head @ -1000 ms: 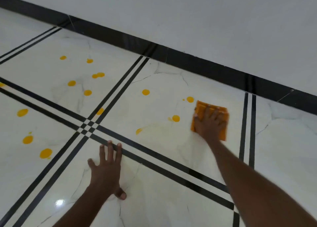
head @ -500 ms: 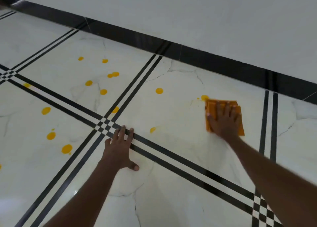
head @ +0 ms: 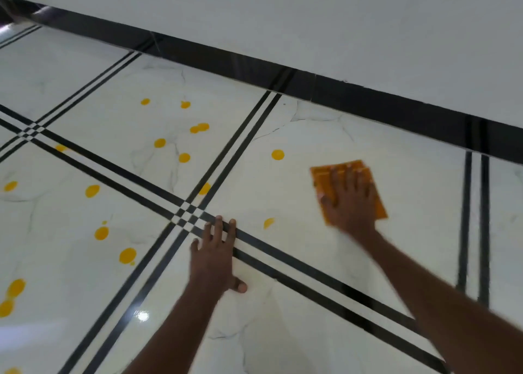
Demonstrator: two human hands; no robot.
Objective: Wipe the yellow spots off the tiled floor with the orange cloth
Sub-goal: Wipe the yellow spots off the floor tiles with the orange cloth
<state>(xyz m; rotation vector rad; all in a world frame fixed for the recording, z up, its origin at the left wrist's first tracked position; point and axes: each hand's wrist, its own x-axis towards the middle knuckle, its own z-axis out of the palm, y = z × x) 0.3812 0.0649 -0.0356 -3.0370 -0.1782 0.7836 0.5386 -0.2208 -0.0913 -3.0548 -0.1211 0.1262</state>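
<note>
The orange cloth (head: pixel 373 201) lies flat on a white marble tile, right of centre. My right hand (head: pixel 348 201) presses down on it with fingers spread, covering most of it. My left hand (head: pixel 215 257) rests palm down on the floor across the black double stripe, fingers apart, holding nothing. On the cloth's tile one round yellow spot (head: pixel 277 154) lies to the cloth's left and a smaller yellow smear (head: pixel 268 222) lies near my left fingertips. Another spot (head: pixel 204 188) sits on the stripe crossing. Several more yellow spots (head: pixel 184 157) dot the tiles to the left.
A black skirting band (head: pixel 339 90) runs along the foot of a white wall (head: pixel 339 20) behind the tiles. Black double stripes (head: pixel 475 218) divide the tiles. A light glare (head: pixel 142 316) shines on the near floor.
My right hand slid the cloth left and back, over the yellow spots that lay at its left edge; those are gone from view. My left hand shifted forward onto the stripe.
</note>
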